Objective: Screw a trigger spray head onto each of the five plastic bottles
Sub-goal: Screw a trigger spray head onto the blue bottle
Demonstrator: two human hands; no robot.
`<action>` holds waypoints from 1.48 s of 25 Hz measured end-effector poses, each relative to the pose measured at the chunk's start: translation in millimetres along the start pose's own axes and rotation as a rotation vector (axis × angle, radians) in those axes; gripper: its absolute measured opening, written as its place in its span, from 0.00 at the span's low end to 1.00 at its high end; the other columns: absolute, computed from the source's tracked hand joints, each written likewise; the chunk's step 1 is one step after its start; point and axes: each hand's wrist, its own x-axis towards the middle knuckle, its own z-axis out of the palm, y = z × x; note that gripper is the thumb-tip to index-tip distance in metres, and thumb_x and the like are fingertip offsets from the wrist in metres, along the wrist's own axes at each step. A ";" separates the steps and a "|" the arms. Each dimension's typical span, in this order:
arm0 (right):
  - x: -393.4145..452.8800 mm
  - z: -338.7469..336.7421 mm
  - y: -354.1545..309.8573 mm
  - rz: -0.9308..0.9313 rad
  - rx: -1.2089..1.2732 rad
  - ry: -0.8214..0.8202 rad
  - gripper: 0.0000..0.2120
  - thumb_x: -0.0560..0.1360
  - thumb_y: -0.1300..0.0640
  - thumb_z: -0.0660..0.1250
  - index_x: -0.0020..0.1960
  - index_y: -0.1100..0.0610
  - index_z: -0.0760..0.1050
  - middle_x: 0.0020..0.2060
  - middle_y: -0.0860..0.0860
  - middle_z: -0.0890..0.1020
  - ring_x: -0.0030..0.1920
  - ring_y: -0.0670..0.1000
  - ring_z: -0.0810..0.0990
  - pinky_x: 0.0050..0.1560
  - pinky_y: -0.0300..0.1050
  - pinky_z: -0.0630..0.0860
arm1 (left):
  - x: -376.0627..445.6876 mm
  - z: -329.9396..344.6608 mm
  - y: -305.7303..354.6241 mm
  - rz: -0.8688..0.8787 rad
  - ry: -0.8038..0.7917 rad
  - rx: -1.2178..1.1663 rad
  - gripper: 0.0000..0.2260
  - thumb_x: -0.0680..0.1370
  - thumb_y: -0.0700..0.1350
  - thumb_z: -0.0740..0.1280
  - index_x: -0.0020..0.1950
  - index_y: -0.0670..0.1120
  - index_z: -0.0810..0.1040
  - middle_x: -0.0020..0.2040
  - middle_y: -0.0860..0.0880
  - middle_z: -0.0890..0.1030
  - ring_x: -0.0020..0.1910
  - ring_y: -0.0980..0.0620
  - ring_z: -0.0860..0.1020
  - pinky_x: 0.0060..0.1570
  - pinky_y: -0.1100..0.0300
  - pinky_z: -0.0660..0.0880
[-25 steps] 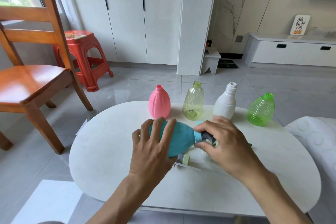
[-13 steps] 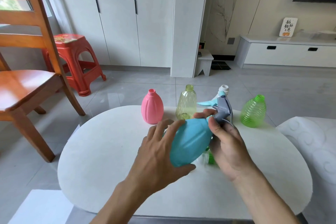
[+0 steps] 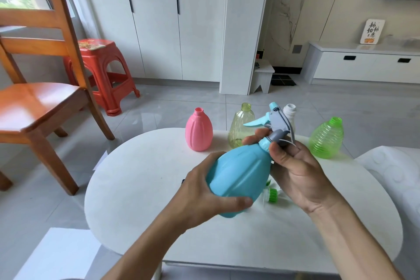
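My left hand (image 3: 204,195) grips the body of a blue bottle (image 3: 238,179), held tilted above the white table (image 3: 145,188). A grey and blue trigger spray head (image 3: 275,123) sits on the bottle's neck, and my right hand (image 3: 293,166) pinches its collar with thumb and fingers. Along the table's far edge stand a pink bottle (image 3: 198,130), a yellow-green clear bottle (image 3: 239,125), a white bottle (image 3: 289,112) partly hidden by the spray head, and a green ribbed bottle (image 3: 327,137), all uncapped. A loose green spray head (image 3: 271,195) lies under my hands, mostly hidden.
A wooden chair (image 3: 38,98) and a red plastic stool (image 3: 102,73) stand on the tiled floor to the left. A white cushioned seat (image 3: 395,170) lies at the table's right edge. White cabinets (image 3: 159,25) line the back wall.
Both hands lifted the blue bottle off the table and tipped it upward. The trigger spray head now points up and away on the neck, with my right hand turned round its collar.
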 end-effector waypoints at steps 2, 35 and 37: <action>2.1 9.9 8.7 -0.009 -0.019 0.085 0.06 0.75 0.61 0.65 0.48 0.62 0.79 0.48 0.57 0.83 0.52 0.55 0.81 0.56 0.47 0.79 | 0.0 0.3 -1.8 -0.037 0.002 -0.113 0.34 0.60 0.57 0.81 0.64 0.62 0.74 0.56 0.54 0.81 0.54 0.50 0.81 0.49 0.47 0.82; 4.1 39.8 56.9 0.183 -1.501 -0.237 0.15 0.77 0.44 0.62 0.64 0.41 0.68 0.55 0.40 0.79 0.54 0.45 0.74 0.54 0.41 0.67 | 134.2 -153.6 -144.8 -0.160 0.580 0.155 0.38 0.56 0.51 0.80 0.62 0.64 0.68 0.53 0.52 0.77 0.53 0.48 0.77 0.46 0.56 0.76; 8.1 35.5 58.0 0.178 -1.498 -0.189 0.12 0.77 0.45 0.64 0.60 0.43 0.72 0.47 0.41 0.81 0.47 0.44 0.75 0.49 0.41 0.67 | 134.8 -160.9 -153.9 -0.194 0.544 0.069 0.36 0.56 0.48 0.81 0.59 0.64 0.70 0.52 0.55 0.78 0.53 0.49 0.78 0.47 0.56 0.77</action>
